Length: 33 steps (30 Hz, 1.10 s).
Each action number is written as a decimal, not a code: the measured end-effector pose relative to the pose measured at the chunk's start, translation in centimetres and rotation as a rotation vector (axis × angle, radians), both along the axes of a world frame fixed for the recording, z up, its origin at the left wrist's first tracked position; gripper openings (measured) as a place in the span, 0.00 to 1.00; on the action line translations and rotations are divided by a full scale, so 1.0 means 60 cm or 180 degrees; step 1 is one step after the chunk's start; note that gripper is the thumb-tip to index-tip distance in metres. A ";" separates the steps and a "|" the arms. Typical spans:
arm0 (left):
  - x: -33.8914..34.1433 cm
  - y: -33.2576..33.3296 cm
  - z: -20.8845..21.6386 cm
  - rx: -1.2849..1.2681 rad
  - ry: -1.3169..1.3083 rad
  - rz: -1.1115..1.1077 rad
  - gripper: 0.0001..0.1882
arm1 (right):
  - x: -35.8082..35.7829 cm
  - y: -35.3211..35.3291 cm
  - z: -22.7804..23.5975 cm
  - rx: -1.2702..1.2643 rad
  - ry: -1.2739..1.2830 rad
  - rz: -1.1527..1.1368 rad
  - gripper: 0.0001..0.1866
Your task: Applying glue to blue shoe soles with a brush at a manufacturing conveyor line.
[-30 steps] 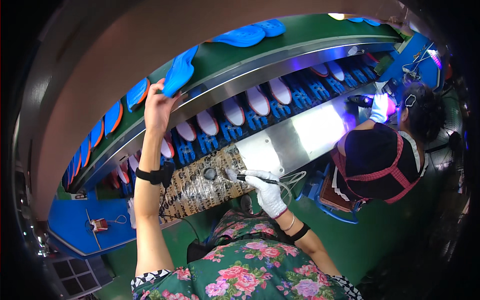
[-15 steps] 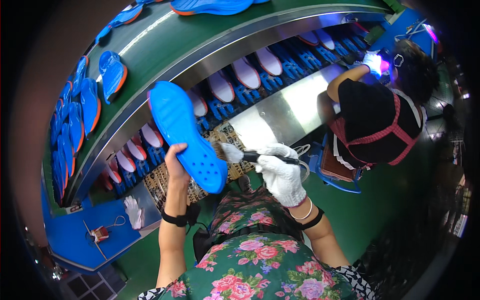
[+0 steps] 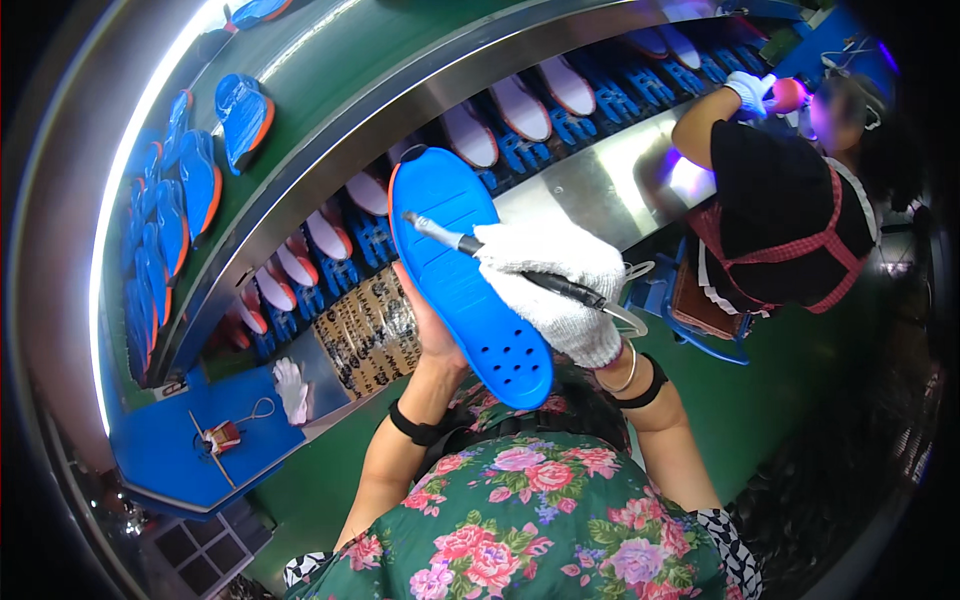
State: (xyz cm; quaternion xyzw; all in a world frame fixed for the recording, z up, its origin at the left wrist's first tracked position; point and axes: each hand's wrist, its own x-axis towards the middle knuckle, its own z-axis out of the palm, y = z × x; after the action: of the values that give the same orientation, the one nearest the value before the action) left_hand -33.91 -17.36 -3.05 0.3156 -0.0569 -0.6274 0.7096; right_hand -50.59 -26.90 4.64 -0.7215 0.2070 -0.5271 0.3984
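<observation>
Well left of your grip, other soles (image 3: 201,182) lie on the green belt (image 3: 340,75); nearer it, a glove (image 3: 291,390). Your bare left hand (image 3: 432,325) grasps the blue sole (image 3: 455,290) along its left edge. Just right of that hold, your gloved right hand (image 3: 555,285) clasps the brush (image 3: 440,233), tip over the sole, contact unclear. Farther right is a co-worker (image 3: 780,210).

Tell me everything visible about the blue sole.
The blue sole looks like moulded foam or rubber: shallow cross grooves, round holes toward its near end, orange along its left edge. It slants from far left to near right in the left hand. A brush in the right hand crosses its far half; tip contact unclear.
</observation>
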 end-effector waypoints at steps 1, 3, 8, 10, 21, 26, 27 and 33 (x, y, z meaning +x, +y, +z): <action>-0.006 -0.002 0.008 0.0088 -0.0082 0.0075 0.53 | 0.000 -0.006 0.002 -0.0103 0.0008 0.0005 0.14; -0.018 -0.006 0.021 0.0300 -0.0238 0.0232 0.55 | 0.000 -0.018 0.009 -0.0312 0.0026 0.0015 0.15; -0.039 -0.011 0.031 0.0357 -0.0743 -0.0236 0.61 | 0.012 -0.026 0.018 -0.1052 0.0570 -0.0322 0.19; -0.039 -0.013 0.023 0.0538 -0.0900 -0.0243 0.62 | 0.016 -0.023 0.016 -0.1396 0.0754 -0.0307 0.19; -0.006 -0.015 -0.024 0.0290 -0.0200 -0.0384 0.63 | 0.011 -0.020 -0.001 -0.1126 0.0616 -0.0022 0.23; 0.011 -0.016 -0.052 -0.0092 -0.0858 -0.0152 0.62 | -0.001 -0.021 -0.005 -0.0322 -0.0070 0.0555 0.16; 0.014 -0.016 -0.066 -0.0179 -0.0594 -0.0029 0.62 | -0.002 -0.021 -0.003 -0.0343 -0.0115 0.0156 0.16; 0.042 0.004 -0.141 0.0153 -0.0271 -0.0218 0.61 | 0.003 0.002 -0.001 -0.0983 0.0060 0.0687 0.19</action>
State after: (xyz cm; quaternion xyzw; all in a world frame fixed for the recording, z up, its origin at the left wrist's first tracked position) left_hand -31.38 -17.12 -11.50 0.3568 -0.0827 -0.6385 0.6768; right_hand -50.44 -26.80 4.57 -0.7970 0.0487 -0.5000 0.3352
